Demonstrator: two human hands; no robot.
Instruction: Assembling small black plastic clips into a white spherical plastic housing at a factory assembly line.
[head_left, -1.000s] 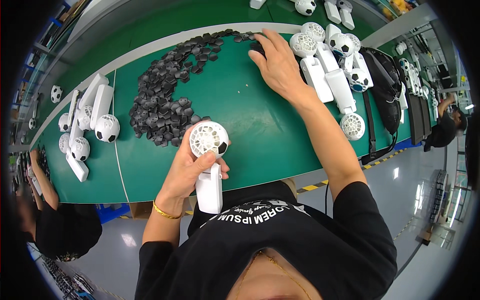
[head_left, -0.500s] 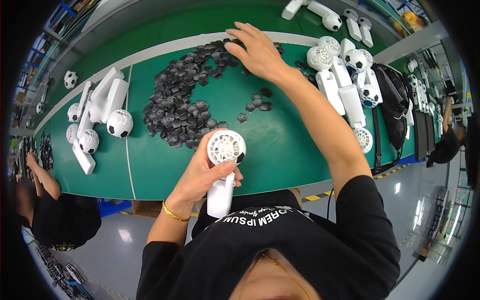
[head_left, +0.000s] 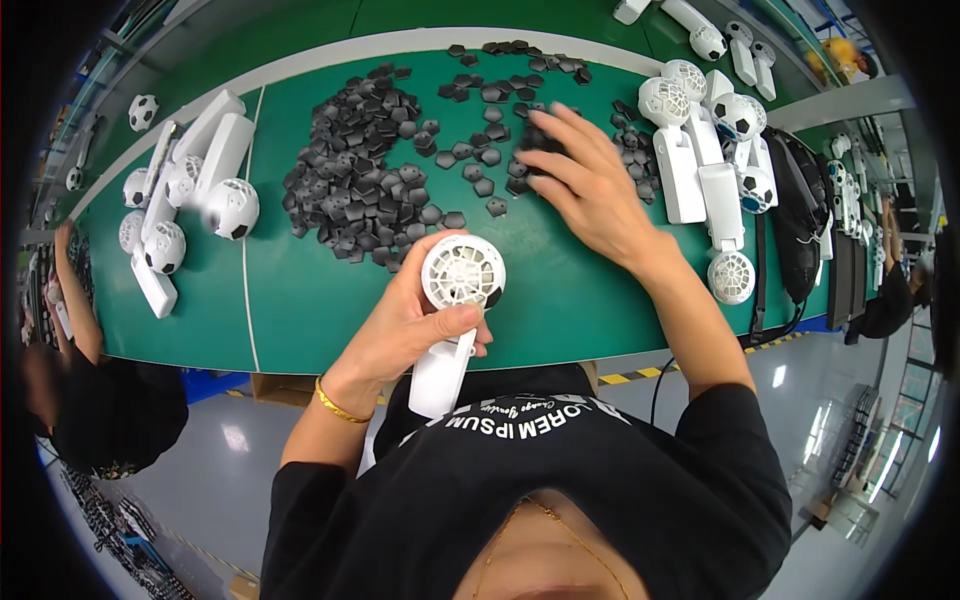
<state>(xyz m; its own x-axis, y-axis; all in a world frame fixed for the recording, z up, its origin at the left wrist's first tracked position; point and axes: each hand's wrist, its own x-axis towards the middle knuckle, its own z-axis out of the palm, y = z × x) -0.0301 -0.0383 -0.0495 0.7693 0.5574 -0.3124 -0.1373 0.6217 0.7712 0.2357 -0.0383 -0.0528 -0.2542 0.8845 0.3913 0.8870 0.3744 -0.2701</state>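
Note:
My left hand [head_left: 405,322] is wrapped round the neck of a white handheld fan [head_left: 463,274], its thumb across the front. The fan has a round, football-patterned grille with one black patch at its lower right, and its white handle points down toward me. Over the green table, my right hand [head_left: 598,198] has its fingers spread among loose black pentagon pieces [head_left: 487,156]; whether a fingertip touches one is blurred. A large heap of the same pieces [head_left: 350,165] lies to the left of them.
White football-headed fans [head_left: 232,208] lie at the left beyond a white line. More fans [head_left: 718,190] are stacked at the right, beside a black bag [head_left: 797,215]. A pale raised strip [head_left: 400,45] borders the far side. Another person [head_left: 110,410] works at the far left.
My right hand has swept back toward me and to the right, from the heap's far end. Black pieces now lie scattered across the middle. My left hand still holds the fan.

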